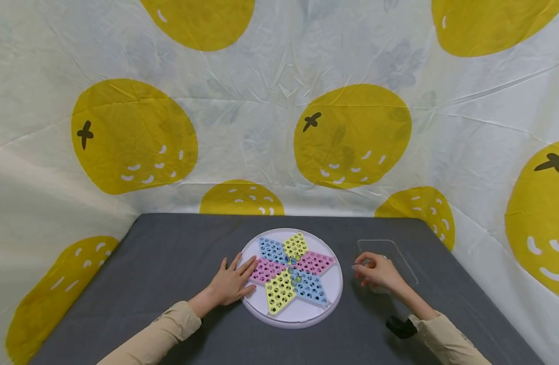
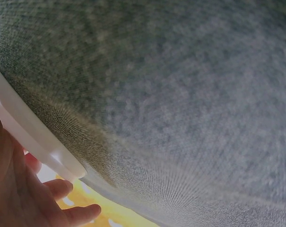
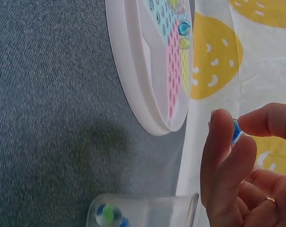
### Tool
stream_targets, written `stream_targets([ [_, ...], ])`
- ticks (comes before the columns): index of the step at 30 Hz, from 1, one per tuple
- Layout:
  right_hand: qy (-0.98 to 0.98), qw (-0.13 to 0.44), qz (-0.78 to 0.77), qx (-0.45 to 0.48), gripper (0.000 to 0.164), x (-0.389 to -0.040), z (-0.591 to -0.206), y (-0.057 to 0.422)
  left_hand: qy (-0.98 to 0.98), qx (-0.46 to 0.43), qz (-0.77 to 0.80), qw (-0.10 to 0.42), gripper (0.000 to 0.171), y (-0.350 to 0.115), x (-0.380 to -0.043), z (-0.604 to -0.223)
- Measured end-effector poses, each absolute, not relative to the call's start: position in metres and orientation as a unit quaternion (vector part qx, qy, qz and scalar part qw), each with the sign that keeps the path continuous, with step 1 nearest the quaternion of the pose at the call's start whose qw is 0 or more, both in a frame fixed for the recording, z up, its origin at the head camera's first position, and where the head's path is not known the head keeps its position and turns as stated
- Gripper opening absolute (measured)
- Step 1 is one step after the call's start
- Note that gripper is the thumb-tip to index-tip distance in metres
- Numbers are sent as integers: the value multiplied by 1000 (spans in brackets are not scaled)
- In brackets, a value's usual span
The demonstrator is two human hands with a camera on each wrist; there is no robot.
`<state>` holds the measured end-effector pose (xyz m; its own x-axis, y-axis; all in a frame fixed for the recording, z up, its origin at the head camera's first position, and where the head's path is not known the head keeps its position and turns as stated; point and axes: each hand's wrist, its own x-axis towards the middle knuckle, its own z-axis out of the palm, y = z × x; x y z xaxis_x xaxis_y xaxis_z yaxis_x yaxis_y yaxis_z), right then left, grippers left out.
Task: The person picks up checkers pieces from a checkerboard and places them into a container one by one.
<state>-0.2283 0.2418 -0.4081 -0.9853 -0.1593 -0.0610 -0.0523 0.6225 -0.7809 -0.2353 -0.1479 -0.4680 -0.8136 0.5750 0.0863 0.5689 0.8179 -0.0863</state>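
Note:
A round white Chinese checkers board (image 1: 316,310) lies on the dark cloth, its star marked in yellow, blue and pink holed points. Several glass marbles (image 1: 292,260) sit around the star's middle. My left hand (image 1: 231,280) rests on the board's left edge, fingers spread and straight over the rim. In the right wrist view a marble with blue in it (image 3: 236,131) is pinched between the thumb and fingers of my right hand (image 3: 247,161). That hand is right of the board, raised over the near side of a clear plastic container (image 1: 409,266).
More marbles (image 3: 108,215), green and blue, lie inside the clear container. A black object (image 1: 400,327) shows at the right wrist by the sleeve. Grey cloth (image 1: 179,258) covers the table, and a curtain with yellow fruit print (image 1: 243,132) hangs behind and at both sides.

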Motion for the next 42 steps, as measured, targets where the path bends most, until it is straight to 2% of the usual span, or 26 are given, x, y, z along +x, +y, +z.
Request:
stream_targets([
  [23,905,43,-419,-61,31,-227,-400,280,-953,-298,26,47,63,-148,-238,-471],
  [42,916,35,-400,-16,32,-225,-398,307,-955,-295,24,37,64,-149,-238,-472],
])
